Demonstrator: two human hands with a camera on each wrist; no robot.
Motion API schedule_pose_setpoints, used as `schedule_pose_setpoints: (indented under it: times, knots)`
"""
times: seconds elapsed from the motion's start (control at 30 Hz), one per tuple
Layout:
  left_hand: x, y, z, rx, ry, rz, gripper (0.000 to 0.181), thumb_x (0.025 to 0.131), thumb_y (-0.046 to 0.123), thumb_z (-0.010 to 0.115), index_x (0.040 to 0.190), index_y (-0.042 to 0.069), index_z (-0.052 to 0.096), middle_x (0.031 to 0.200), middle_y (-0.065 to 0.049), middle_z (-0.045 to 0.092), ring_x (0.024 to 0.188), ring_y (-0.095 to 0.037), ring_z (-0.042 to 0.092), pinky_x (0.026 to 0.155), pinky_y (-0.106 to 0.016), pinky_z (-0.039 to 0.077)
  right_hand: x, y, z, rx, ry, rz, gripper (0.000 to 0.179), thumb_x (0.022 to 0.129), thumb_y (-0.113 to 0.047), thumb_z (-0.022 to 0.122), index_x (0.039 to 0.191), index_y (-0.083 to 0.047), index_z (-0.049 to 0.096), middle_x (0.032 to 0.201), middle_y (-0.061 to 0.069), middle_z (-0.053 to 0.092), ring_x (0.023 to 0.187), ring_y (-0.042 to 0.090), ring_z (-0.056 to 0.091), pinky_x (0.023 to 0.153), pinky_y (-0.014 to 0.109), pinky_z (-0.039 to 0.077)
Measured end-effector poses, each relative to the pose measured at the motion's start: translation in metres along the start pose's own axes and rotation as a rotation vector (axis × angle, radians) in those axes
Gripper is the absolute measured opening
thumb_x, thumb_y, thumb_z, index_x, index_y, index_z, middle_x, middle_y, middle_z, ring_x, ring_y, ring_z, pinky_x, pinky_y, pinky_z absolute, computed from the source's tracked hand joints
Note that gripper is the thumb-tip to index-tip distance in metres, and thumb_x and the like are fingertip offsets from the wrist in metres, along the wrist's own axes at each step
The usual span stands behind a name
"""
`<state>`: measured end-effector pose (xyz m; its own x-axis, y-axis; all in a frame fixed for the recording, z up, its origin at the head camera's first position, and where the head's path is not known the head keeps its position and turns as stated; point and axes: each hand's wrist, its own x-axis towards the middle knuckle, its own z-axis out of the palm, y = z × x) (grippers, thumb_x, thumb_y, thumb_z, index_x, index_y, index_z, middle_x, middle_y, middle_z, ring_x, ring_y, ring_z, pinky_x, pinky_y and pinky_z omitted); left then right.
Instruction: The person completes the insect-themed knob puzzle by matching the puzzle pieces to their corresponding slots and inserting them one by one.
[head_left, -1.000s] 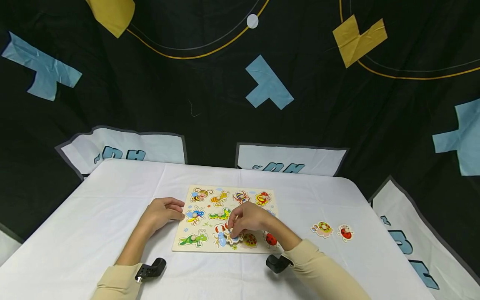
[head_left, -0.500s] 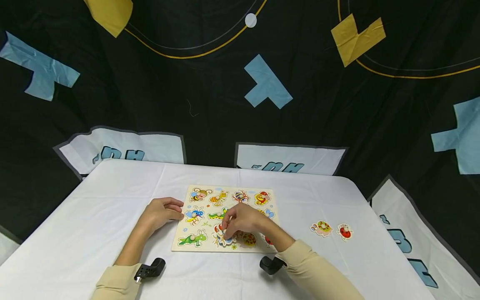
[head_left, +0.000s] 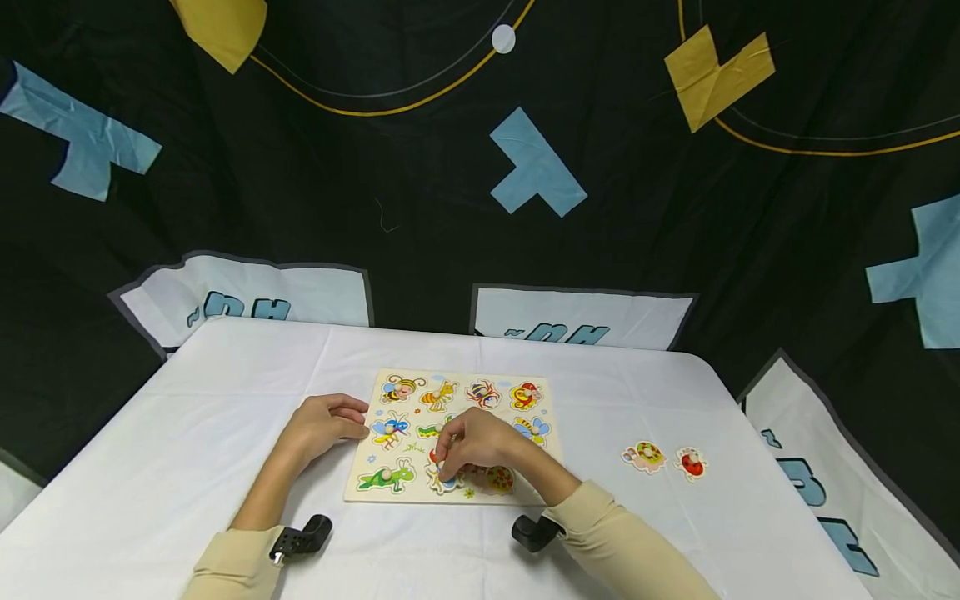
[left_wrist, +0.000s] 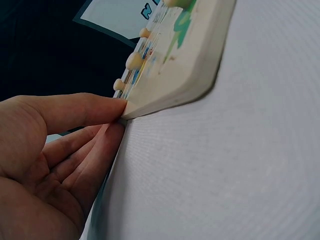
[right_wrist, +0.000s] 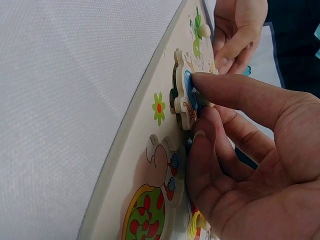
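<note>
A wooden peg puzzle board (head_left: 408,495) with insect pictures lies on the white table. My right hand (head_left: 480,442) pinches a bug-shaped puzzle piece (right_wrist: 184,92) by its knob, over the front row of the board. In the right wrist view this piece sits slightly raised and tilted over its recess. My left hand (head_left: 315,425) is at the board's left side; the left wrist view has its thumb and index finger (left_wrist: 114,142) pinching the board's edge. To the right of the board lie a snail piece (head_left: 643,457) and a ladybug piece (head_left: 692,464).
Several knobbed pieces sit in the board, among them a green grasshopper (head_left: 386,477) and a spider (head_left: 482,393). A snail recess (right_wrist: 145,215) lies beside the right hand. The white tablecloth (head_left: 225,375) reaches back to a black curtain (head_left: 435,250).
My right hand has moved a little to the left with the bug piece, bringing it over the recess in the front row. The left hand has stayed at the board's edge.
</note>
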<state>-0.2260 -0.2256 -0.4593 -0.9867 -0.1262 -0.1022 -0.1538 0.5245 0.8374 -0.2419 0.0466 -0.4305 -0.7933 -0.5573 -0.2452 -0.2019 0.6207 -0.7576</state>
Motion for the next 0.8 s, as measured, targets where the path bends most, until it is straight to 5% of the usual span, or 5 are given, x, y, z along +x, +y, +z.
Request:
schedule_pose_setpoints:
  times: [0.8]
  knots:
    - [-0.0017, 0.0016, -0.0011, 0.019, -0.009, 0.005, 0.044, 0.077, 0.013, 0.083, 0.118, 0.003, 0.071, 0.088, 0.0, 0.073, 0.085, -0.015, 0.062, 0.079, -0.028, 0.045, 0.0006, 0.0039, 0.0045, 0.01, 0.026, -0.035, 0.015, 0.07, -0.009, 0.088, 0.078, -0.01, 0.076, 0.06, -0.007, 0.064, 0.056, 0.008, 0.051, 0.053, 0.023, 0.037]
